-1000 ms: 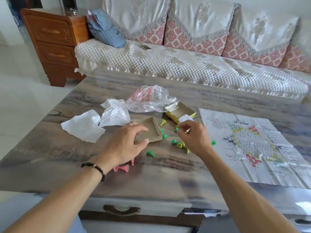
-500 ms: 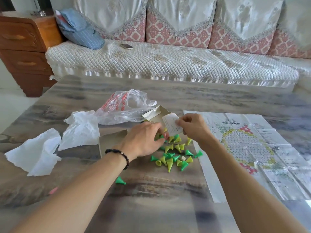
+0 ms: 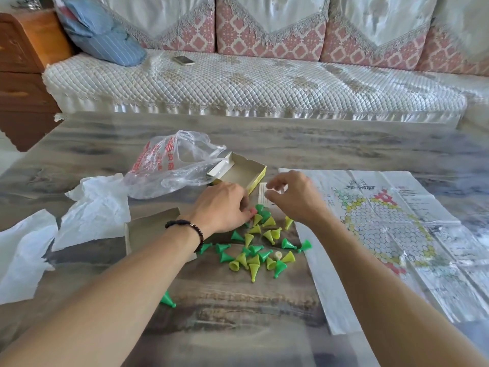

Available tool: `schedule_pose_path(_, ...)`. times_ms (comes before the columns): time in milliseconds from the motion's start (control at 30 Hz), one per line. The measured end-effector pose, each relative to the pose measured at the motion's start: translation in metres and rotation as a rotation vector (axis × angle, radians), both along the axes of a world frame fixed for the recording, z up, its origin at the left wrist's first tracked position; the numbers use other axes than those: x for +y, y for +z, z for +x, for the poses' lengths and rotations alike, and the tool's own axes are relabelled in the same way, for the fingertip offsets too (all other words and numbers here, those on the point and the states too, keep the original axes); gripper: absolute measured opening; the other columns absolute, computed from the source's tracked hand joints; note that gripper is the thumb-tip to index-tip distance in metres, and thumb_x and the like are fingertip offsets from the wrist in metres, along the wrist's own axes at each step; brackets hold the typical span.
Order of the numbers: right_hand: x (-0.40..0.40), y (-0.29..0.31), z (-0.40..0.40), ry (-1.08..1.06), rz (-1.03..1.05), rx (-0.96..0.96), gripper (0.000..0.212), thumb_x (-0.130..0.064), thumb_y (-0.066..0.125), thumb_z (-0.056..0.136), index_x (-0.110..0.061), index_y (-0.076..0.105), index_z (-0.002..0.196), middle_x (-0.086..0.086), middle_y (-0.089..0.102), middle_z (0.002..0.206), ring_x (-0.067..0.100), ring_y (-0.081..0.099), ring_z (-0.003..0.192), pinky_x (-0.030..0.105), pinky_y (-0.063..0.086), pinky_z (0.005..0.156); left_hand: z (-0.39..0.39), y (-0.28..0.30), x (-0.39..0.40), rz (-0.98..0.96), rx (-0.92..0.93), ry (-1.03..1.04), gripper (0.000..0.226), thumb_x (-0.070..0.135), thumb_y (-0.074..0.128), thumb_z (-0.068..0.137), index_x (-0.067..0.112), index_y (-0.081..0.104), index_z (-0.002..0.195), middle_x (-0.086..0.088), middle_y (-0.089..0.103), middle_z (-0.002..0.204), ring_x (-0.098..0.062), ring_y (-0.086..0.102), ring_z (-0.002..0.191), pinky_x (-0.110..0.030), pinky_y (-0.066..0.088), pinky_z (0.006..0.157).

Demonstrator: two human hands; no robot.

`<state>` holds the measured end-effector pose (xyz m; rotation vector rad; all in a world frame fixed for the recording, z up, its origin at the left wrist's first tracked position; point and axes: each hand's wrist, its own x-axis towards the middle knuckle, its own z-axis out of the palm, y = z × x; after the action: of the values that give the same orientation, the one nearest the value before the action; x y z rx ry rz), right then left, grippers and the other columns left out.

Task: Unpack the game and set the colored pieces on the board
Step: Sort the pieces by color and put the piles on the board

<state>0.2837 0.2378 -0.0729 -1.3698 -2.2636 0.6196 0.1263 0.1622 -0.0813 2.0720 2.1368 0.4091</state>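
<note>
Several green and yellow cone pieces (image 3: pixel 258 249) lie in a loose pile on the table, just left of the paper game board (image 3: pixel 383 221). One green cone (image 3: pixel 168 300) lies apart, nearer to me. My left hand (image 3: pixel 225 205) reaches to the pile's far edge with curled fingers, and a pink piece (image 3: pixel 253 211) shows at its fingertips. My right hand (image 3: pixel 293 200) hovers over the board's left edge, thumb and forefinger apart, beside a small white paper slip (image 3: pixel 262 193). No pieces stand on the board.
The open yellow box tray (image 3: pixel 243 173) sits behind my hands, and the cardboard lid (image 3: pixel 148 231) lies under my left wrist. A clear plastic bag (image 3: pixel 172 165) and crumpled white papers (image 3: pixel 92 215) are at the left. A sofa with a phone (image 3: pixel 184 60) runs behind the table.
My right hand has let go of the white slip, which now lies by the box. My left hand stays at the pile's far edge. The view has moved closer to the pile.
</note>
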Motion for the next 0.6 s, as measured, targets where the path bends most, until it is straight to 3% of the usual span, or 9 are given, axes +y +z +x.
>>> schedule_pose_path(100, -0.007, -0.004, -0.01, 0.194, -0.024, -0.161, 0.018, -0.022, 0.068, 0.081, -0.018, 0.075, 0.097, -0.002, 0.069, 0.1, 0.014, 0.06, 0.093, 0.026, 0.046, 0.078, 0.001, 0.0, 0.0, -0.003, -0.044, 0.062, 0.021, 0.041, 0.064, 0.085, 0.022, 0.068, 0.077, 0.004, 0.064, 0.078, -0.018, 0.058, 0.076, -0.026, 0.034, 0.055)
schedule_pose_path(200, -0.007, -0.009, -0.016, 0.196, -0.011, -0.162, 0.016, -0.021, 0.067, 0.08, -0.022, 0.077, 0.092, 0.0, 0.07, 0.102, 0.018, 0.062, 0.097, 0.035, 0.051, 0.084, -0.001, -0.002, 0.0, -0.01, -0.086, 0.081, 0.01, 0.033, 0.067, 0.086, 0.025, 0.071, 0.082, 0.005, 0.065, 0.082, -0.019, 0.06, 0.081, -0.027, 0.04, 0.062)
schedule_pose_path(367, -0.007, -0.009, -0.021, 0.23, -0.071, -0.123, 0.017, -0.017, 0.066, 0.079, -0.025, 0.078, 0.089, -0.005, 0.072, 0.093, 0.011, 0.06, 0.087, 0.026, 0.048, 0.077, -0.009, -0.004, -0.003, 0.023, -0.289, 0.145, 0.006, 0.021, 0.07, 0.084, 0.024, 0.072, 0.079, 0.008, 0.066, 0.079, -0.014, 0.062, 0.078, -0.026, 0.046, 0.065)
schedule_pose_path(600, -0.016, -0.003, -0.028, 0.204, -0.046, -0.043, 0.008, -0.019, 0.067, 0.082, -0.019, 0.074, 0.081, -0.005, 0.069, 0.086, 0.003, 0.053, 0.073, 0.021, 0.039, 0.066, -0.021, 0.005, -0.029, 0.127, -0.4, 0.153, 0.007, 0.02, 0.069, 0.083, 0.024, 0.07, 0.078, 0.011, 0.068, 0.078, -0.007, 0.063, 0.074, -0.026, 0.052, 0.067)
